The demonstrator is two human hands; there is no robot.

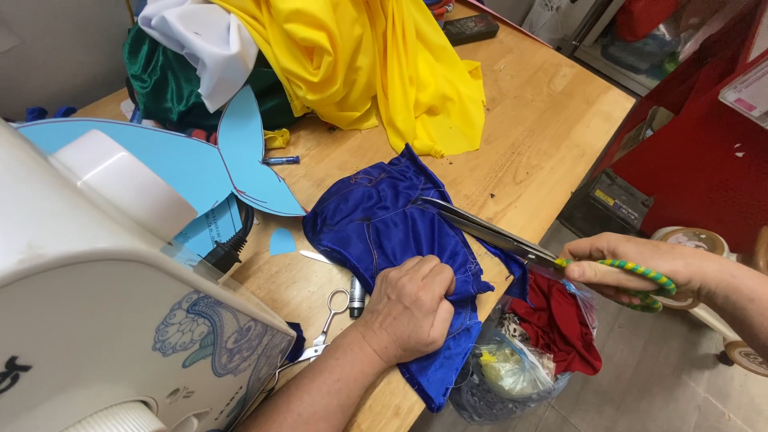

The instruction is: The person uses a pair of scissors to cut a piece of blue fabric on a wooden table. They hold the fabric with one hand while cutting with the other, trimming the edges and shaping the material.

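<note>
Far left of the frame is a white sewing machine (96,304) with a grey-blue swirl pattern on its side, filling the lower left corner. Just above and behind it lies a light blue paper cutout (184,164) shaped like a fish tail, with a small blue pen (282,160) near its tip. Upper left to top centre there's a heap of fabric: green cloth (156,80), white cloth (204,40) and a big yellow cloth (376,64) spilling down onto the wooden desk (536,120).

Low in the centre, a small pair of silver scissors (330,320) sits on the desk just beside the left hand (408,308). That hand's grip is pressed together, bunching a fold of the blue fabric (376,228), which lies in the middle of the frame on the desk with its lower end hanging over the front edge.

Moving right, the long blades of the big shears (496,232) sit over the blue fabric's upper right edge, slightly parted. The right hand (640,268), at the right edge, has its grip wrapped around the green and yellow handles. Below them, off the desk, a clear plastic bag (512,368) holds scraps, with red cloth (560,324) on top.
</note>
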